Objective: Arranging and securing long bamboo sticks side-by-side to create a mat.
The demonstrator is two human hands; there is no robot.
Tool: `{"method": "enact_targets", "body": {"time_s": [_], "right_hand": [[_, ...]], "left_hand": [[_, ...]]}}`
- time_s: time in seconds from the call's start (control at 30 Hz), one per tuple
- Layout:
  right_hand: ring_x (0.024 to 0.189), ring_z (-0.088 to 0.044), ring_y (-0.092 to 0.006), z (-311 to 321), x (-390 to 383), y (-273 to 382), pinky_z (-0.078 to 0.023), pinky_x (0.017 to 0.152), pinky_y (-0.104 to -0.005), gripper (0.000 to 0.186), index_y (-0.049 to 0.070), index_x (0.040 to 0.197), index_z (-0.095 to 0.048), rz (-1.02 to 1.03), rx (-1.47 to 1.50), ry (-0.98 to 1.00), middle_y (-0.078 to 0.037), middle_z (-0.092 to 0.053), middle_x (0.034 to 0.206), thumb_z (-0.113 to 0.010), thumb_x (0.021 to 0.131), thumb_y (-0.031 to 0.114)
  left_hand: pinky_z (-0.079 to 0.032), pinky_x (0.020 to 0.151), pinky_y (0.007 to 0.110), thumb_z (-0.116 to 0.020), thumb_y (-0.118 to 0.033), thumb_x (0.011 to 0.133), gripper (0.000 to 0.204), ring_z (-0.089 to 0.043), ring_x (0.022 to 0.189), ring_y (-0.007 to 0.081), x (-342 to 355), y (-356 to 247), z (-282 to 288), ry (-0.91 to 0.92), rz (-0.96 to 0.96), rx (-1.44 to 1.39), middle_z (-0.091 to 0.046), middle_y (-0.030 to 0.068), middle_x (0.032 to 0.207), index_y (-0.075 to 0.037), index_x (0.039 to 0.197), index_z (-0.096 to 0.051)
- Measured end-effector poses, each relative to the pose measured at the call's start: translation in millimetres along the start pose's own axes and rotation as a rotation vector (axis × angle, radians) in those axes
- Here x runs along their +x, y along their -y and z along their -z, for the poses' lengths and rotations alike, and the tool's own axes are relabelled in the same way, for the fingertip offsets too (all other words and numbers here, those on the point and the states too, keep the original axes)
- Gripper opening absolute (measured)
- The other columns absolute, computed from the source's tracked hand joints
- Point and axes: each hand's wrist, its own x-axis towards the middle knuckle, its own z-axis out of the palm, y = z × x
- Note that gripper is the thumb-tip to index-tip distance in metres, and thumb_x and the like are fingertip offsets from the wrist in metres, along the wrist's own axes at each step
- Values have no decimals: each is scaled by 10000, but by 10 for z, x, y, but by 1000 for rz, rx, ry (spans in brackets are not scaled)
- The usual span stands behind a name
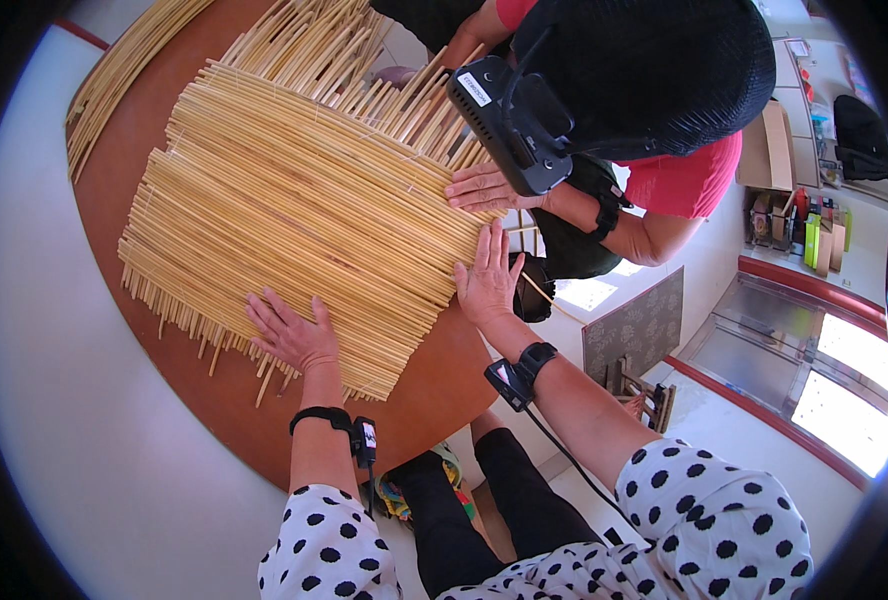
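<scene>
A mat of thin yellow reed stalks (294, 210), laid side by side and bound with fine cross threads, spreads over a round brown table (419, 375). Near its front edge, my left hand (294, 334) lies flat on the stalks with fingers apart. At the mat's right edge my right hand (488, 280) rests on the stalk ends, fingers stretched out. Just beyond it, a co-worker's hand (486, 188) presses on the same edge. Neither of my hands grips anything. What lies under my palms is hidden.
Loose stalks (309, 40) fan out past the mat's far side, and a curved bundle of stalks (124, 75) lies at the table's far left rim. The co-worker (654, 80), wearing a dark head covering and head camera, leans in from the far right. A patterned grey panel (632, 325) stands right.
</scene>
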Motion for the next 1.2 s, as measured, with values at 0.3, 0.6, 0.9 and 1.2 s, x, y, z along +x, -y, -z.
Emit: {"method": "enact_targets", "body": {"time_s": [0.3, 0.6, 0.9, 1.2], "right_hand": [[1445, -195, -415, 10, 7, 6, -175, 1095, -681, 808, 26, 1516, -151, -8, -10, 9, -179, -89, 1604, -553, 908, 376], [1442, -202, -414, 9, 6, -1, -175, 1095, -680, 814, 31, 1517, -153, -9, -5, 11, -175, -91, 1605, -556, 905, 386], [1434, -218, -412, 9, 7, -8, -178, 1093, -681, 817, 35, 1517, -154, -2, -18, 5, -174, -95, 1605, -558, 902, 390], [1440, -214, -409, 41, -6, 2, -180, 1096, -677, 810, 30, 1517, -168, -5, -9, 11, -171, -106, 1606, -548, 907, 403]], "left_hand": [[-191, 1136, 626, -531, -534, 909, 807, -159, 1488, 294, 2, 0, -15, -13, -2, -2, -166, 107, 1610, -148, 1542, -211], [-193, 1134, 627, -544, -531, 901, 818, -160, 1488, 290, 10, -1, -2, -16, -1, -7, -165, 105, 1611, -149, 1542, -208], [-197, 1121, 651, -582, -523, 877, 853, -154, 1488, 319, 19, -15, 36, 13, -4, 2, -168, 136, 1606, -105, 1529, -226], [-191, 1136, 628, -554, -504, 905, 811, -153, 1489, 293, 12, -16, 51, 6, 6, -10, -166, 117, 1607, -145, 1541, -202]]}}
